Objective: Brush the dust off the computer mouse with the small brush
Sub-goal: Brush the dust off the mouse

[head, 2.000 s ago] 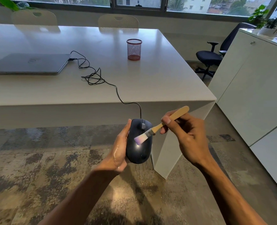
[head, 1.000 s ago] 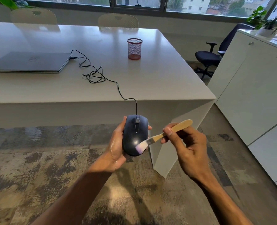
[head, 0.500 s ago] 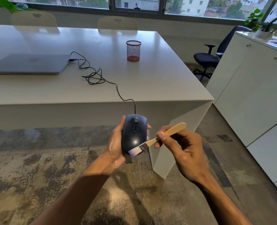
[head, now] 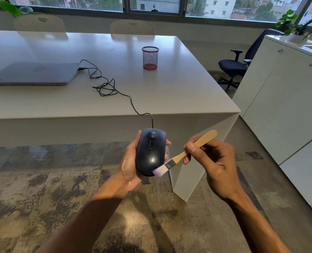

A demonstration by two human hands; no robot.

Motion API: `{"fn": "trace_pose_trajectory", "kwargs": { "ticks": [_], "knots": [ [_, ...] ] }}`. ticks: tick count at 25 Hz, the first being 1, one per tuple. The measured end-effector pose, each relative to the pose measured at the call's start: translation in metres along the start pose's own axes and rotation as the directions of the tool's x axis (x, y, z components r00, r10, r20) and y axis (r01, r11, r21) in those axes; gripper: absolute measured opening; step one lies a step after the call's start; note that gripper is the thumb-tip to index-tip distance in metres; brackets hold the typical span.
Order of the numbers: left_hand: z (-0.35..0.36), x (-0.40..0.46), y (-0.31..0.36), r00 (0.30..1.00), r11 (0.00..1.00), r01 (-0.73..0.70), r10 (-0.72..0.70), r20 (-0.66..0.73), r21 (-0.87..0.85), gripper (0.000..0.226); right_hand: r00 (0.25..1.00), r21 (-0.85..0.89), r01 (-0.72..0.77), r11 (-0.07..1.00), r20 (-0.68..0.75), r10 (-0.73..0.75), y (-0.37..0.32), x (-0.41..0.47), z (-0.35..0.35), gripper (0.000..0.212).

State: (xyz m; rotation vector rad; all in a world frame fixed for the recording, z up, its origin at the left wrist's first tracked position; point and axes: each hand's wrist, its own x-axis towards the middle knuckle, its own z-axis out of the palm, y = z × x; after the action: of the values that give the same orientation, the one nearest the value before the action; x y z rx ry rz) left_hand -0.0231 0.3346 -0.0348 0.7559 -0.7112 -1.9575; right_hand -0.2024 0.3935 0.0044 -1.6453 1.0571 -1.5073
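The left hand (head: 131, 161) cups the computer mouse (head: 150, 151) in the air before the counter (head: 169, 92); the right hand (head: 212, 161) pinches the small brush (head: 180, 156), bristles at the mouse's rear edge. A hard stroke could dislodge the mouse, or its cord (head: 133, 105) could snag

A big white tabletop (head: 179, 92) stands on a brown, patchy floor (head: 42, 189). Two pale chairs (head: 132, 28) sit behind it, under wide windows (head: 151, 4). White cupboards (head: 283, 92) stand beside a black office chair (head: 233, 68). Daylight comes in, maybe cloudy.
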Motion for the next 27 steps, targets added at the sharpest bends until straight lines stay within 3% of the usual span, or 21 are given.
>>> {"fn": "trace_pose_trajectory", "kwargs": {
  "ticks": [8,16,18,23,27],
  "knots": [
    [0.004,-0.01,0.002,0.989,0.995,0.104,-0.104,0.101,-0.002,0.063,0.976,-0.029,-0.019,0.999,-0.217,0.012,0.0,0.017,-0.009,0.014],
    [0.007,-0.011,0.0,0.979,0.994,0.089,-0.1,0.176,0.068,0.071,0.929,-0.101,-0.064,0.993,-0.369,0.022,0.014,0.035,-0.016,0.014],
    [0.004,-0.009,-0.001,0.98,0.994,0.091,-0.099,0.175,0.057,0.07,0.942,-0.014,-0.014,1.0,-0.335,0.009,0.011,0.033,-0.017,0.015],
    [0.002,-0.008,-0.002,0.984,0.992,0.125,-0.127,0.127,0.029,0.067,1.0,0.026,0.006,1.0,-0.017,-0.005,0.001,0.029,-0.013,0.014],
    [0.002,-0.007,-0.002,0.971,0.989,0.117,-0.133,0.198,0.09,0.076,0.986,-0.035,-0.036,0.999,-0.162,0.03,0.004,0.037,-0.013,0.017]
  ]
}}
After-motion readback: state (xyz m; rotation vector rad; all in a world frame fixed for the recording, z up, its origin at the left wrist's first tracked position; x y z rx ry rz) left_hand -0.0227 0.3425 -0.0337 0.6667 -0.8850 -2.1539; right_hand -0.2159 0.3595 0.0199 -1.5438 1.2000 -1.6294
